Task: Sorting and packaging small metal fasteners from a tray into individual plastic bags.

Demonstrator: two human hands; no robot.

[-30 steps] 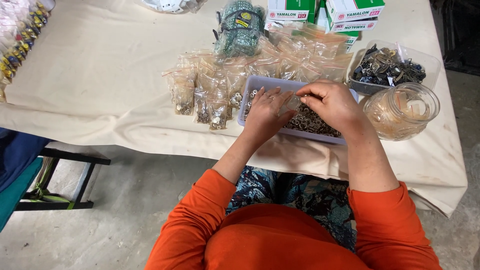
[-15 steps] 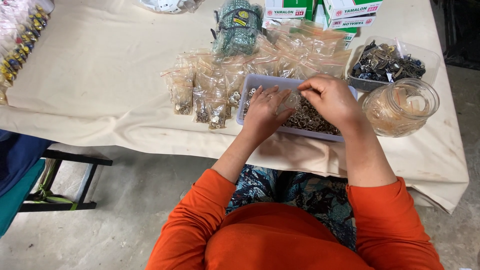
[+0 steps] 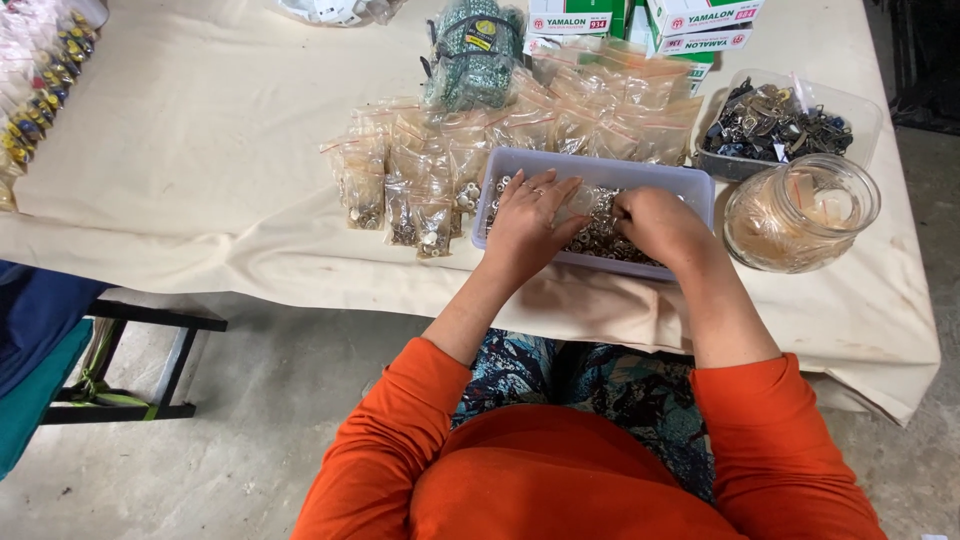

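Observation:
A pale lilac plastic tray (image 3: 600, 167) of small metal rings (image 3: 600, 240) sits near the table's front edge, and both my hands are down inside it. My left hand (image 3: 528, 222) lies with fingers spread on a small clear bag (image 3: 598, 203) held between the hands. My right hand (image 3: 655, 225) is curled at the bag's right edge, and its fingertips are hidden among the rings. Orange sleeves cover both my upper arms.
Several small filled clear bags (image 3: 420, 185) lie left of and behind the tray. A glass jar (image 3: 800, 215) and a clear tub of dark metal hardware (image 3: 780, 122) stand to the right. Behind are a green bundle (image 3: 470, 50) and cardboard boxes (image 3: 640, 20). A dark frame (image 3: 130, 370) stands on the floor at left.
Both hands have dropped from the tray's back rim down into the rings, and the left fingers have spread flat over the bag.

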